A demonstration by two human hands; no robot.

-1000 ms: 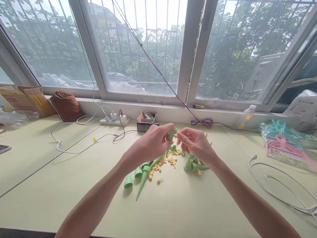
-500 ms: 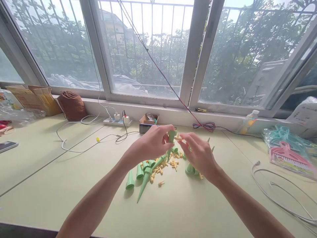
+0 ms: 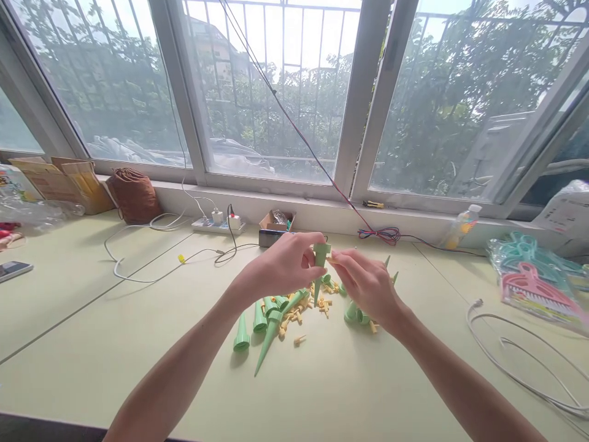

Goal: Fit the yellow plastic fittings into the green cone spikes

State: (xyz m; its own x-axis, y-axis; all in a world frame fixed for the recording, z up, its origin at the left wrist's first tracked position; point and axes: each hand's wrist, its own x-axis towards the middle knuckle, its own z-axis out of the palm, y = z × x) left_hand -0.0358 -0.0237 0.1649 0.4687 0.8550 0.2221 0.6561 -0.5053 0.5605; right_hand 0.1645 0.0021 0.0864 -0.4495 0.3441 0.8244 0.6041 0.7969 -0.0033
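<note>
The fingers (image 3: 315,237) of the left hand (image 3: 283,263) are closed on a green spike (image 3: 321,258), gripping it near its top, above the table (image 3: 184,380). The spike is a pale, even green and looks like plastic; its upper end is a wide collar with a short stub jutting towards 3 o'clock, and below that it narrows to a slim point aimed at 6 o'clock. To its 3 o'clock side, the right hand (image 3: 368,282) has its fingertips pinched on a small yellow piece (image 3: 330,259), of which only a bit shows; whether it touches the spike I cannot tell. Taking the held spike as centre, loose yellow pieces (image 3: 324,305) lie scattered between 6 and 8 o'clock, one of them set apart at 7. More green spikes (image 3: 260,318) lie around 8 o'clock, several showing round, hollow ends, and another green group (image 3: 353,314) sits between 4 and 5, partly hidden by the right hand.
</note>
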